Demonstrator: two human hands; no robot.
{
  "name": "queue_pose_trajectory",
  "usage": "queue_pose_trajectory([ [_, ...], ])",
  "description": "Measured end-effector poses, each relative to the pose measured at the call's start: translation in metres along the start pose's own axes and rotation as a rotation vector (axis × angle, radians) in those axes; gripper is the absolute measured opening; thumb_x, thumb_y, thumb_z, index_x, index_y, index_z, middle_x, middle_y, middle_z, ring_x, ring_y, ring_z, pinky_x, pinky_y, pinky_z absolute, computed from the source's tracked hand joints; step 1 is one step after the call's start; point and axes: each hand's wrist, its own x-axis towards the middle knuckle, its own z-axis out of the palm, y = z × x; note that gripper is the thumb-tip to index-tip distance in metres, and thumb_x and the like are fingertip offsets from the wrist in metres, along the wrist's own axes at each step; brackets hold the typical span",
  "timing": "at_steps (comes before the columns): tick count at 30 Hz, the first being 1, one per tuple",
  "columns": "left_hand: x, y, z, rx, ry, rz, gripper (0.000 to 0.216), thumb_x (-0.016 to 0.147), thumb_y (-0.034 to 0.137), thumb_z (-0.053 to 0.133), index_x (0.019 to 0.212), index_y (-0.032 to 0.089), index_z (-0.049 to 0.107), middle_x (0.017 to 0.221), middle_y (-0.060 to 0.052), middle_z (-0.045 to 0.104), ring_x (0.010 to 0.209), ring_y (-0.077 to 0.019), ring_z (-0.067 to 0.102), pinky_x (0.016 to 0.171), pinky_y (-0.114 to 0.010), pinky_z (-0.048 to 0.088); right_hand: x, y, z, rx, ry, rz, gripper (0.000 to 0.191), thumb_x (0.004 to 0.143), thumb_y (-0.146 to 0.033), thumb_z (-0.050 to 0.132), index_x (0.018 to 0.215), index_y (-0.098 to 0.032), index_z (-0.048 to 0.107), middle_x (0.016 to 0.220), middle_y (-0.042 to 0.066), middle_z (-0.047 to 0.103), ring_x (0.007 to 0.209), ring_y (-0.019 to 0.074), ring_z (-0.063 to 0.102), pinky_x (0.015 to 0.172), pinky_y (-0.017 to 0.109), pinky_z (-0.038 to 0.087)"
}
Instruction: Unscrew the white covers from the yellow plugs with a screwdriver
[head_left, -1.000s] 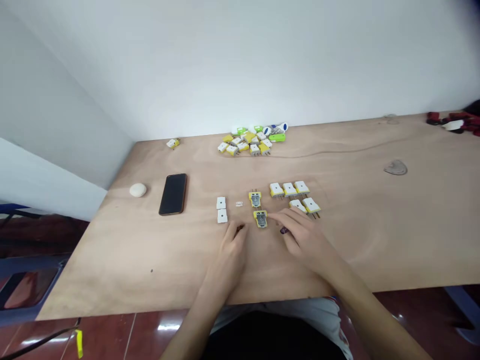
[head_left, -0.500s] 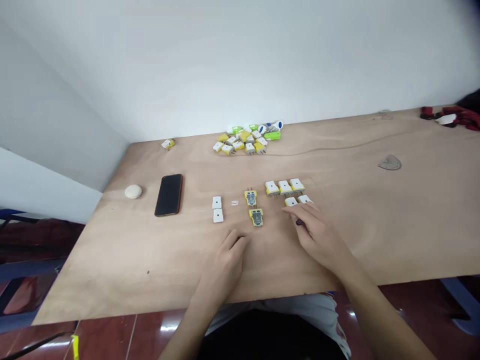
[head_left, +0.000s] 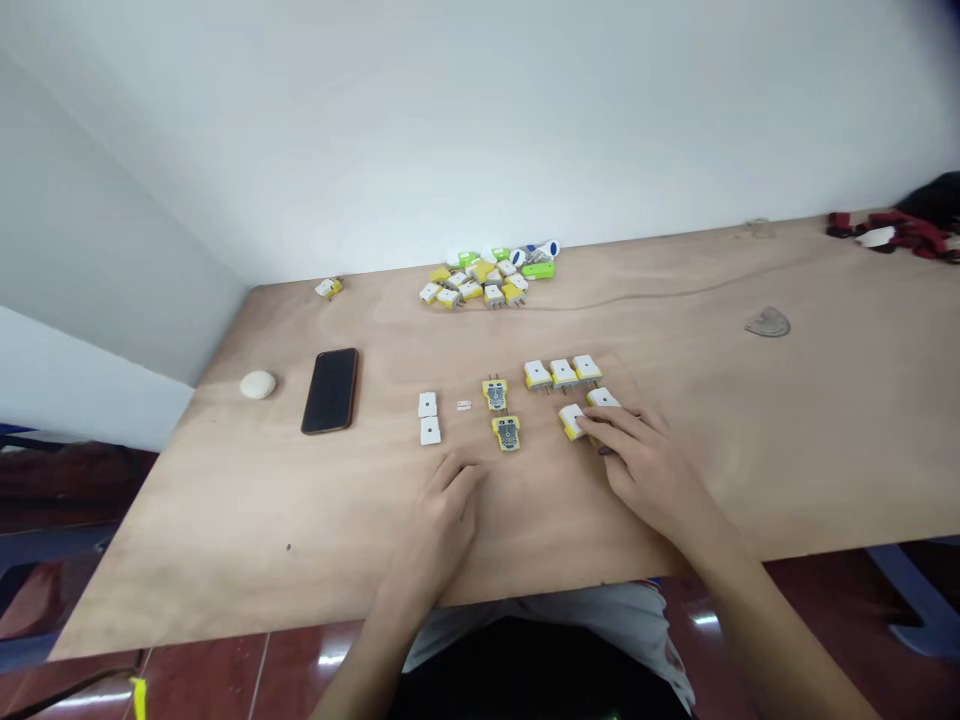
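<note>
Right fingers (head_left: 611, 437): index tip on a white-and-yellow plug (head_left: 570, 420), well right of the phone (head_left: 331, 390); gripping or not, cannot tell.
Left fingers (head_left: 450, 475): curled on the worktop (head_left: 360, 540), right of and nearer than the phone; cannot tell if holding anything.
Opened plugs (head_left: 506, 434): two, right of the phone, insides up.
White covers (head_left: 428, 405): two, also right, closer to the phone.

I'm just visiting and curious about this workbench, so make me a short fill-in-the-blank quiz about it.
1. The person's bare ____ hand touches a white-and-yellow plastic plug.
2. The white egg-shaped object lies to the ____ of the black rectangular phone.
3. On the brown wooden table, the open yellow plug halves with grey insides number ____.

Missing words: right; left; two.
</note>
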Motion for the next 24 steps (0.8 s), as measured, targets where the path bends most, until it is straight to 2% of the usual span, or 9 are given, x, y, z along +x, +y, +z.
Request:
queue_pose_trajectory([
  [7,0.002,0.0,-0.002,-0.03,0.005,-0.061,0.031,0.104,0.003,0.054,0.115,0.024,0.074,0.12,-0.006,0.077,0.113,-0.0214,0.076,0.1,-0.037,0.067,-0.012,-0.006,-0.016,0.136,-0.057,-0.123,0.049,0.094,0.004,0.047,0.128,-0.019,0.074,0.132,0.012,0.077,0.117,0.0289,0.066,0.096,0.049,0.062],
  [11,0.003,0.0,-0.006,-0.087,-0.013,-0.126,0.029,0.104,0.005,0.056,0.113,0.024,0.077,0.119,-0.005,0.077,0.112,-0.021,0.076,0.101,-0.038,0.067,-0.012,-0.015,-0.022,0.189,-0.127,-0.141,0.052,0.094,0.005,0.047,0.13,-0.021,0.074,0.13,0.01,0.078,0.114,0.0275,0.068,0.094,0.049,0.064],
  [24,0.004,0.0,-0.013,-0.128,0.046,-0.163,0.025,0.105,0.008,0.059,0.11,0.024,0.078,0.12,-0.005,0.075,0.11,-0.0187,0.076,0.095,-0.032,0.067,-0.006,-0.034,-0.02,0.299,-0.161,-0.154,0.056,0.092,0.006,0.048,0.13,-0.024,0.075,0.13,0.009,0.079,0.107,0.0264,0.067,0.087,0.045,0.066],
])
